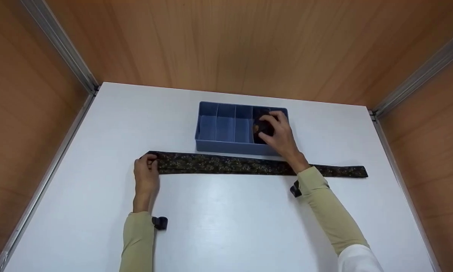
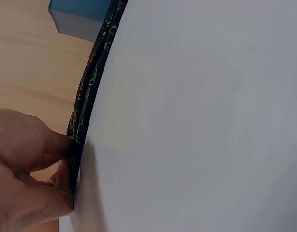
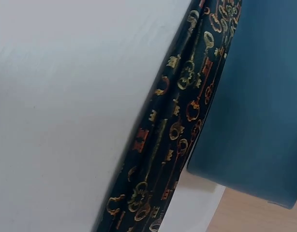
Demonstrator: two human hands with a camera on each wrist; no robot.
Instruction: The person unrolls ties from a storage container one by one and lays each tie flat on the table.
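A dark necktie [image 1: 219, 163] with a pattern of gold and orange keys lies stretched sideways across the white table. Its broad left end is pinched between the thumb and fingers of my left hand [image 1: 146, 175]; the left wrist view shows the fingers at the tie's edge [image 2: 85, 104]. Behind the tie stands a blue divided box [image 1: 234, 146]. My right hand [image 1: 281, 136] reaches over the tie into the box's right part, its thumb and fingers curved round a dark rounded bundle [image 1: 257, 133]. The hand covers much of the bundle, and its exact kind is unclear.
The compartments on the box's left side [image 1: 207, 128] show bare blue floors. Wooden panels [image 1: 226, 45] with metal corner rails [image 1: 60, 41] close off the table's back and sides. White tabletop [image 1: 226, 219] lies in front of the tie.
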